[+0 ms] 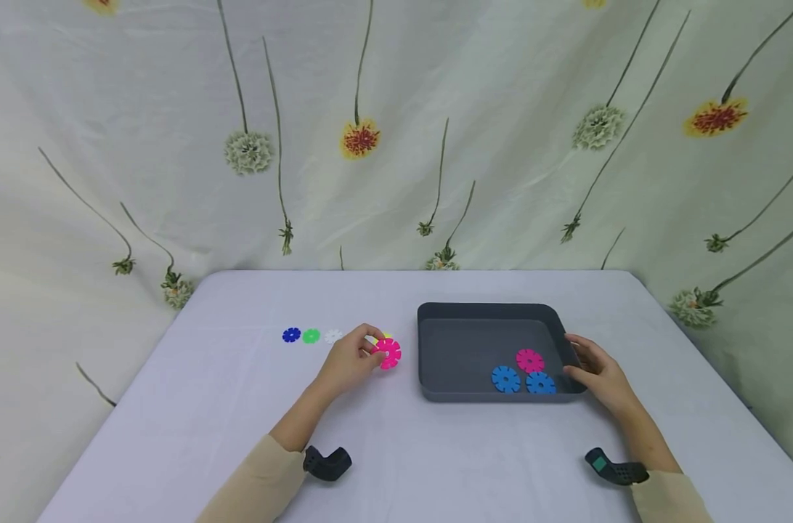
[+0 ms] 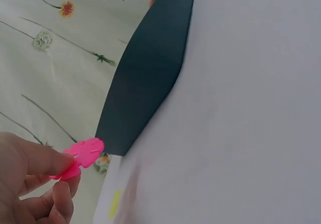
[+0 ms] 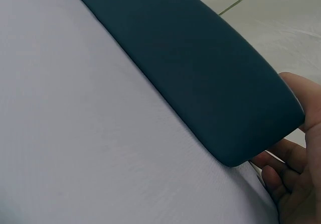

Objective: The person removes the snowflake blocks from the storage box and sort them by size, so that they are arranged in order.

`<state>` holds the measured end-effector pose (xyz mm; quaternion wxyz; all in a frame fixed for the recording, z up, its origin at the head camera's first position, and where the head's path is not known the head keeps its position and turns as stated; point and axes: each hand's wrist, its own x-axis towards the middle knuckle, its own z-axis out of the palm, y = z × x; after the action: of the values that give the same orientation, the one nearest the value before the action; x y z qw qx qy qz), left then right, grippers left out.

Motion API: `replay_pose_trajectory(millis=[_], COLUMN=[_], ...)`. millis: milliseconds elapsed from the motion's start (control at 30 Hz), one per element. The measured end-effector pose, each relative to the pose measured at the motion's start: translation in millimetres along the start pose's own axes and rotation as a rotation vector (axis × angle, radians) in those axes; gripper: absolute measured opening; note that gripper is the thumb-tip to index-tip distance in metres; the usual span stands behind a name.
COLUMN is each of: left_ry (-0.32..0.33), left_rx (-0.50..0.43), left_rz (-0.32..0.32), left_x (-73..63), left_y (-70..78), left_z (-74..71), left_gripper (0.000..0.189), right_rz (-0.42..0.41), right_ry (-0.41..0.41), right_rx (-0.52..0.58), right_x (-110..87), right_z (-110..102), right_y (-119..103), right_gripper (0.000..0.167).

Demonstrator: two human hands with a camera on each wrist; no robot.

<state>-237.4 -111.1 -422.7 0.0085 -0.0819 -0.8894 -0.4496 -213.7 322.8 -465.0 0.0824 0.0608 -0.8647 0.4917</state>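
My left hand pinches a pink notched plastic disc between thumb and fingers, above the table just left of the dark grey tray. In the left wrist view the same disc shows nearly edge-on. A yellow disc lies behind it, mostly hidden. With the thumb over the rim and the other fingers along the outer wall, my right hand holds the tray's right side. Inside the tray lie another pink disc and two blue discs, one on the left and one on the right.
Left of my left hand, a dark blue disc, a green disc and a white disc lie in a row on the white table. A flower-printed cloth hangs behind the table.
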Motion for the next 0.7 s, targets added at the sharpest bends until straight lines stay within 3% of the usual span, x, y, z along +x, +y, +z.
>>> replay_pose_trajectory(millis=[233,433,700], left_ry=[-0.024,-0.052,-0.028], left_rx=[0.012,0.033,0.112], left_rz=[-0.022,0.008,0.045], left_x=[-0.3,0.9,2.2], left_y=[-16.8,-26.0,-28.9], left_z=[1.0,2.9,5.5], left_gripper=[0.022,0.021,0.022], right_rz=[0.002,0.012,0.008], right_ry=[0.000,0.007,-0.003], right_rx=[-0.007,-0.016,-0.016], right_x=[-0.9,-1.0,0.1], right_z=[0,0,1], right_y=[1,0,-1], right_gripper=[0.056,0.056,0.057])
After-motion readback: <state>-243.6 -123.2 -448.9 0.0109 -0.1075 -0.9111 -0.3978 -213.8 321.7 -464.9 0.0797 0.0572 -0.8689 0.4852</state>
